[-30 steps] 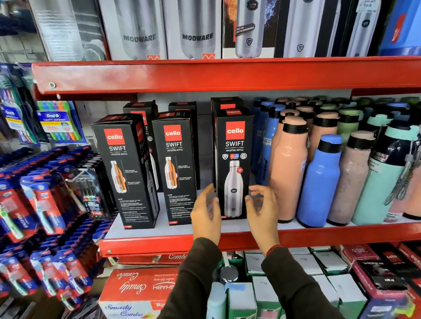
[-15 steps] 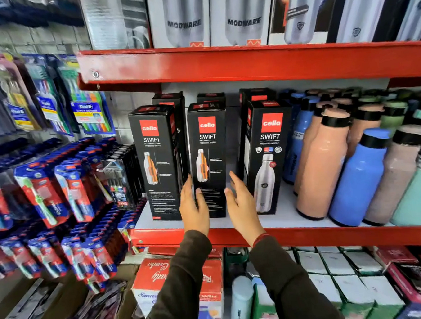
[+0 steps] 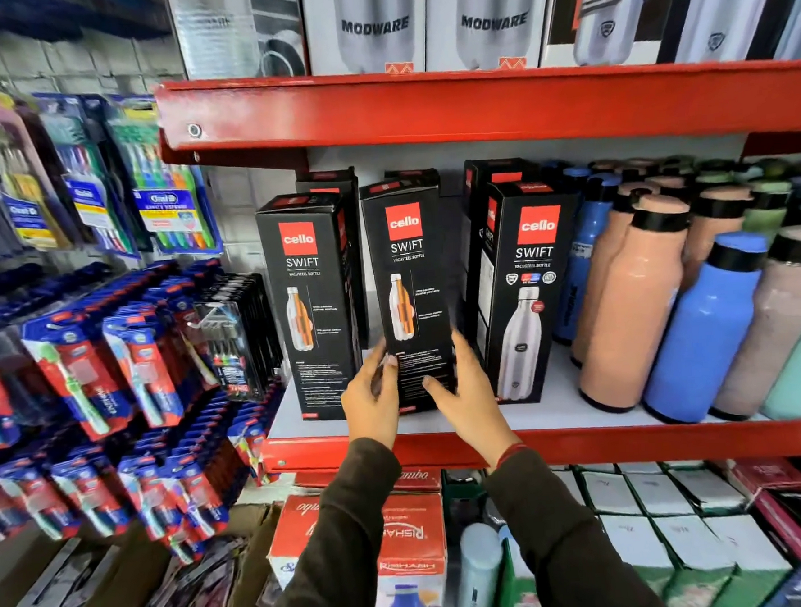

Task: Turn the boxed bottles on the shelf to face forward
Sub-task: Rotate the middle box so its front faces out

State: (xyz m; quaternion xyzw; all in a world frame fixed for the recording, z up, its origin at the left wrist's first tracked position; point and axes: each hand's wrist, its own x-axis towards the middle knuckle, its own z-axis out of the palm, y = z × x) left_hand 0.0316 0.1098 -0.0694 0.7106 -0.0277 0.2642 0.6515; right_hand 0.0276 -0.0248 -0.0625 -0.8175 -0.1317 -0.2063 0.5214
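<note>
Both hands, left hand (image 3: 371, 399) and right hand (image 3: 470, 395), clasp the tall black cardboard bottle box (image 3: 409, 293) between them. Twist it slowly, base flat on the red-edged shelf (image 3: 585, 442), clear of neighbours.

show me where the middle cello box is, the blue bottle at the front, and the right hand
middle cello box (image 3: 408, 274): head view, on its front panel under the word SWIFT.
blue bottle (image 3: 703, 331): head view, on its body.
right hand (image 3: 472, 395): head view, on the back of the hand.
</note>
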